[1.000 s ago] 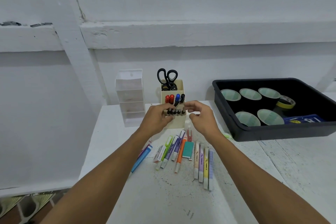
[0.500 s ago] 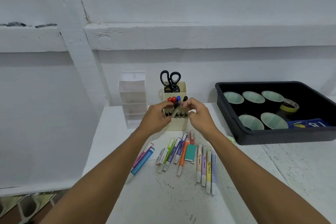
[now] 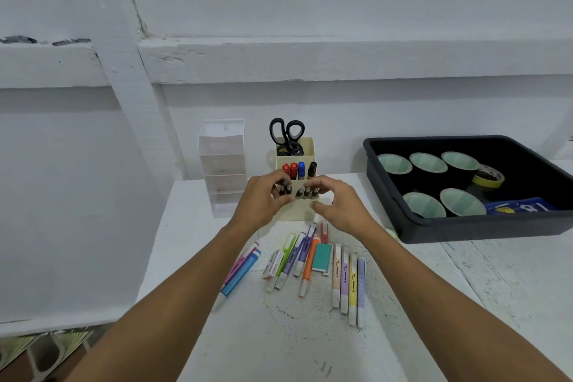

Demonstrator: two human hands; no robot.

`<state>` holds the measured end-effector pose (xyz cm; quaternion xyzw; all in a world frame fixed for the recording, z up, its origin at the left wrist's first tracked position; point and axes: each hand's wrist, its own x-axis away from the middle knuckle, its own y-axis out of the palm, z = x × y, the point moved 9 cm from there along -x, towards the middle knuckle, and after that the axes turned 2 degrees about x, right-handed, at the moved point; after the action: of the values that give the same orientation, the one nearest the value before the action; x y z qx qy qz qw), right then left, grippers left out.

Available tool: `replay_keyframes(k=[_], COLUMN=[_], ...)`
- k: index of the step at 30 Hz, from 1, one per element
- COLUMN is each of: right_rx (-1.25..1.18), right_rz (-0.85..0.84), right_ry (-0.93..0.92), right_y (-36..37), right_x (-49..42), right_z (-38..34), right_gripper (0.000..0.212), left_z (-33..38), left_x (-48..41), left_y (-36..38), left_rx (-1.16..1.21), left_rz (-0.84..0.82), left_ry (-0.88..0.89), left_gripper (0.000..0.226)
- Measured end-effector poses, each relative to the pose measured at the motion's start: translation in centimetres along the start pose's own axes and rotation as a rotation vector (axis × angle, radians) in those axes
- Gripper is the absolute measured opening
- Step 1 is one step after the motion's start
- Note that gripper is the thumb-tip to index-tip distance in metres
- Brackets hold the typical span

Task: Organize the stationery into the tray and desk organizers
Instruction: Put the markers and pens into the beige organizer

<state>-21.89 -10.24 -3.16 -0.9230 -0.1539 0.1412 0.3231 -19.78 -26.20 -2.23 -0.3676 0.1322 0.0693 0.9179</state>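
Left hand (image 3: 262,200): fingers pinching dark pens (image 3: 284,189) in organizer (image 3: 294,211) front row | Right hand (image 3: 339,206): fingers curled at same row, grip cannot be told | Loose markers (image 3: 344,282): before organizer.

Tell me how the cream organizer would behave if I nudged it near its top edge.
Probably tippy: the cream organizer is tall on a narrow base, and scissors stand high in its rear slot. It looks like rigid plastic, so it should slide on the table rather than flex. Pushed low, it likely stays upright; the markers may rattle.
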Motion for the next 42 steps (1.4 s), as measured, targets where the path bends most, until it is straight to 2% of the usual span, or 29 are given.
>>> replay_keyframes(k=[5,10,17,25,30,36,42], right_rx=[0.040,0.067,0.060,0.077,0.085,0.080,0.058], right_rz=[0.055,0.060,0.079,0.082,0.084,0.081,0.106], right_ry=[-0.031,-0.032,-0.029,-0.019,-0.022,-0.026,-0.047], right_y=[-0.1,-0.1,-0.4,-0.6,-0.7,-0.7,-0.8], right_x=[-0.1,-0.2,-0.3,-0.3,-0.2,-0.2,-0.2], right_z=[-0.8,-0.6,-0.4,-0.4,-0.4,-0.6,-0.9], right_gripper=[0.026,0.029,0.028,0.028,0.029,0.030,0.031], left_z=[-0.1,-0.2,0.0,0.6,1.6,1.0,0.6], left_x=[0.4,0.6,0.5,0.6,0.7,0.3,0.2], left_y=[-0.3,-0.5,-1.0,-0.7,-0.9,0.6,0.7], left_rx=[-0.024,0.019,0.034,-0.042,-0.183,-0.285,-0.151], left_rz=[0.037,0.027,0.041,0.003,0.006,-0.100,-0.061], left_ry=[-0.011,0.011,0.034,0.100,0.153,0.121,0.093], left_gripper=[0.021,0.028,0.016,0.028,0.038,0.039,0.036])
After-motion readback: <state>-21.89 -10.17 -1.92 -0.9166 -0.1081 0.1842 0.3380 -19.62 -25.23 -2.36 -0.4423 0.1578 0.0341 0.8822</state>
